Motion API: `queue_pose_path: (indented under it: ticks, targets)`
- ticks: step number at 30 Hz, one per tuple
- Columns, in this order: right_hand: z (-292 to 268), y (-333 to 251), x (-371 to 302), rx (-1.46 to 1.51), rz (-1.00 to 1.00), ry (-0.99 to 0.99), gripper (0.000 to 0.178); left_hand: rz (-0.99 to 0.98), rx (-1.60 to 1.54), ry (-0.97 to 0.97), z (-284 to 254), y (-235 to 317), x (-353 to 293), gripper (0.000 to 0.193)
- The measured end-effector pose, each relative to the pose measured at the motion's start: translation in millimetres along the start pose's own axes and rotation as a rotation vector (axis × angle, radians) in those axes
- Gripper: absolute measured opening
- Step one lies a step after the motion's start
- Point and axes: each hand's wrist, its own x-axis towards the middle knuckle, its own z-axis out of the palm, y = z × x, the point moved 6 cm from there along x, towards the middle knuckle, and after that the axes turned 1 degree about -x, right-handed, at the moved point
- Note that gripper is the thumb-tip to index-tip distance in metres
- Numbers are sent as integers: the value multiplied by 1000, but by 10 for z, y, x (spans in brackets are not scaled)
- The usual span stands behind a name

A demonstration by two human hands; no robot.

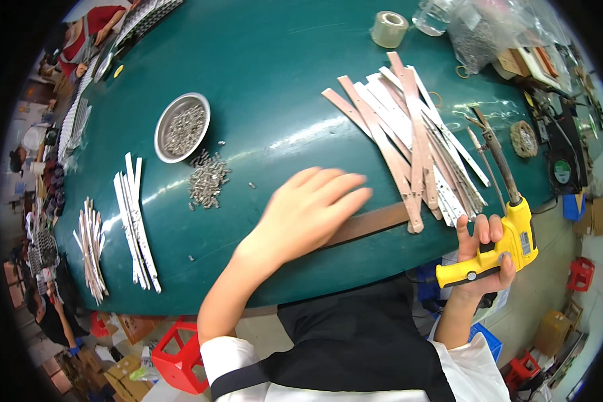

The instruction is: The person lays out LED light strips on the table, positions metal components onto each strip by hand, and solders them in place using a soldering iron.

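My right hand (484,258) grips a yellow soldering gun (519,234) by its handle, off the table's near edge. Its long metal barrel and thin feed tube point up and away. My left hand (308,213) is stretched out palm down, fingers apart and a little blurred, with nothing seen in it. Partly beneath it lies a flat brown bar (372,223). Between my hands and farther off spreads a loose pile of long thin strips (412,137), some white, some copper-coloured.
A metal bowl (163,149) of small metal pieces stands left of centre, with a heap of loose pieces (208,179) beside it. Two strip bundles (135,224) (91,251) lie at left. A tape roll (389,29) and plastic bag (479,43) sit far right. A red stool (179,358) is below.
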Motion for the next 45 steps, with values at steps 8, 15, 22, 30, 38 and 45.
queue_pose_path:
  ticks: [8, 15, 22, 30, 38, 45]
  targets:
    - [-181, -275, -153, -36, -62, 94, 64, 225, 88, -254, 745, -122, 907, 19]
    - [-239, -330, -141, -21, -45, 115, 69, 157, -218, -453, 605, -266, 787, 16]
    - [-215, -139, -119, -3, -1, 99, 75, 13, -512, -537, 279, -456, 772, 22]
    - [-196, -169, -147, -12, 13, 102, 77, 198, 77, -371, 622, -442, 858, 29]
    - [-244, -212, -181, -40, -9, 157, 78, 563, 203, -101, 670, -277, 870, 23]
    - [-243, -217, -178, 4, 10, 127, 79, 594, 145, -18, 400, -294, 827, 20]
